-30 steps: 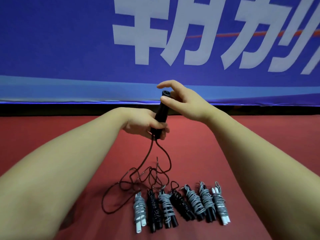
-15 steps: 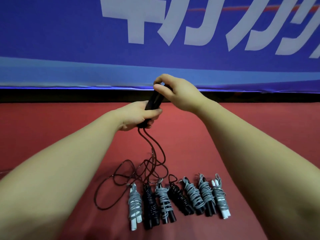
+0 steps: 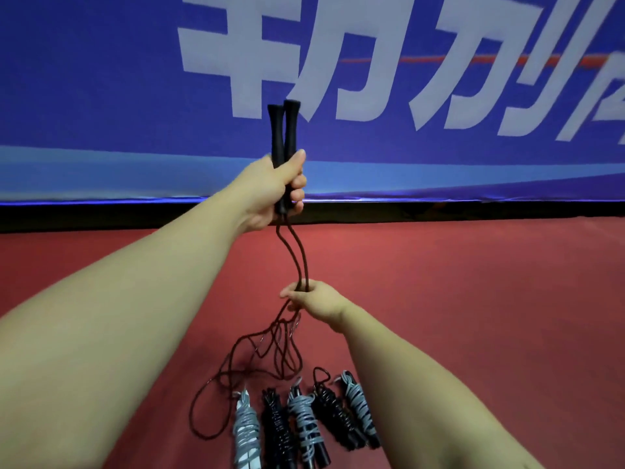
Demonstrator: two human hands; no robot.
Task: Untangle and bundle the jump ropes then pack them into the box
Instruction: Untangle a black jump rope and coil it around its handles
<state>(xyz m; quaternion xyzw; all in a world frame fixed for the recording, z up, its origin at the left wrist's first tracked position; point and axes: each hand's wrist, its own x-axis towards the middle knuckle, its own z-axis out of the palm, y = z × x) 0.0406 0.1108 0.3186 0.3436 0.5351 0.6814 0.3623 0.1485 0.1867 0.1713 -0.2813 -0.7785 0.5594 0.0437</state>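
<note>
Floor level: five bundled jump ropes point(image 3: 304, 421) lie side by side in a row on the red floor point(image 3: 473, 299), near the bottom edge of the view. From the left they are a grey-wrapped white bundle, a black one, a grey-wrapped one with black handles, a black one and a grey-wrapped one. Your right forearm covers the right end of the row.

Rope in hand: your left hand point(image 3: 275, 189) is raised with the arm stretched forward. Its fingers and thumb are curled tight round two black handles point(image 3: 283, 130), which stand upright and side by side against the blue banner point(image 3: 101, 79). Two strands of dark cord point(image 3: 306, 265) hang from the handles' lower ends down to your right hand point(image 3: 316, 299). That hand sits lower and nearer to you, its fingers curled round both strands together. Below it the cord drops into loose loops point(image 3: 280, 343) that lie tangled on the floor just behind the row of bundles.
</note>
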